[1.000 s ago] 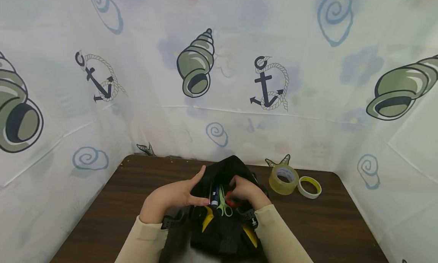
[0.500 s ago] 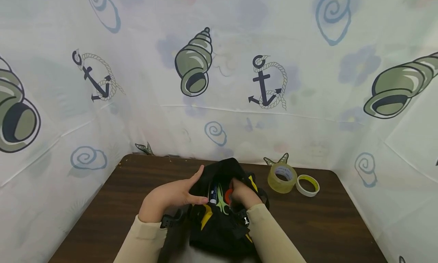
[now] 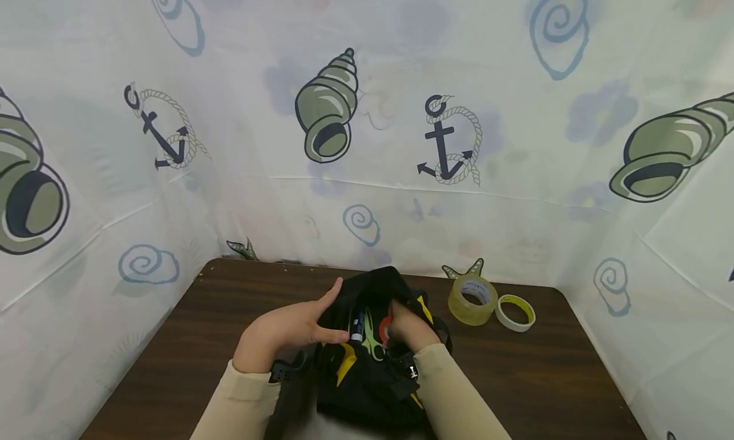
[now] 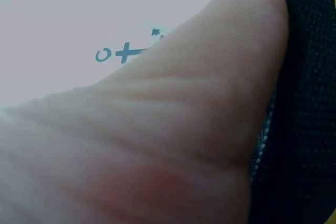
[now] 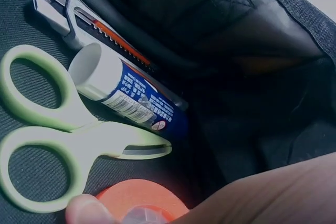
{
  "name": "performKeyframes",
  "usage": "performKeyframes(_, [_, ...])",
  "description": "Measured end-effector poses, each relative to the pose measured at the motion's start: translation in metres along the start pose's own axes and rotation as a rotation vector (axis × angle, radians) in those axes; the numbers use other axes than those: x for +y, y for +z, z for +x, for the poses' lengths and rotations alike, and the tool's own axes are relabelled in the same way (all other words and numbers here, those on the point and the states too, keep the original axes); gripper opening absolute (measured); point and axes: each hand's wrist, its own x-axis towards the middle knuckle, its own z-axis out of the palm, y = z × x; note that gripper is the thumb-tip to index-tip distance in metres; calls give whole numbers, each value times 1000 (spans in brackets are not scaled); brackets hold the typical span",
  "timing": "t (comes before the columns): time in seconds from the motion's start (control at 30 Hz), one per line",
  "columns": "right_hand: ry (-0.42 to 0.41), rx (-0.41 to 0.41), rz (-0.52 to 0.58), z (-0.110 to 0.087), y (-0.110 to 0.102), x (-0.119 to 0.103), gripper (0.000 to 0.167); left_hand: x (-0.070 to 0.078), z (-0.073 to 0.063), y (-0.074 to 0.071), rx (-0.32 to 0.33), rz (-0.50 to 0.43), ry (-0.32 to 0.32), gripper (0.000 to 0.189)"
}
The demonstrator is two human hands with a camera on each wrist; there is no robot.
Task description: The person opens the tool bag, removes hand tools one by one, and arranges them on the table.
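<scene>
A black bag with yellow patches (image 3: 367,389) stands on the table with its mouth gaping. My left hand (image 3: 281,332) holds its left side, one finger along the outside and another digit at the opening; the remaining fingers are hidden. Inside the bag, my right hand (image 3: 410,325) has its thumb against an orange-red tape roll (image 5: 139,195), and its other fingers are mostly out of sight. Beside the roll lie light-green scissors (image 5: 79,129), a blue-and-white glue stick (image 5: 134,90) and a utility knife (image 5: 94,27) with an orange strip.
On the table (image 3: 533,363), right of the bag, a wide clear tape roll (image 3: 473,307) stands against a narrower white-and-yellow tape roll (image 3: 507,322). A printed cloth (image 3: 401,223) hangs behind the table and along both sides.
My right hand has gone deeper into the bag and a little left, then stayed nearly still. The bag's right side has shifted, showing a yellow patch. My left hand has hardly moved.
</scene>
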Motion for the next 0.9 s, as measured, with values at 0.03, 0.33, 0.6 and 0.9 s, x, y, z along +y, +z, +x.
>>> performKeyframes(0.03, [-1, 4, -8, 0, 0, 0, 71, 0, 1, 0, 2, 2, -1, 119])
performKeyframes(0.33, [59, 62, 17, 6, 6, -1, 91, -1, 2, 2, 17, 19, -18, 120])
performKeyframes(0.6, [45, 57, 98, 6, 7, 1, 94, -3, 2, 2, 27, 15, -30, 117])
performKeyframes(0.9, [-122, 56, 30, -3, -2, -2, 65, 0, 2, 2, 8, 10, -11, 117])
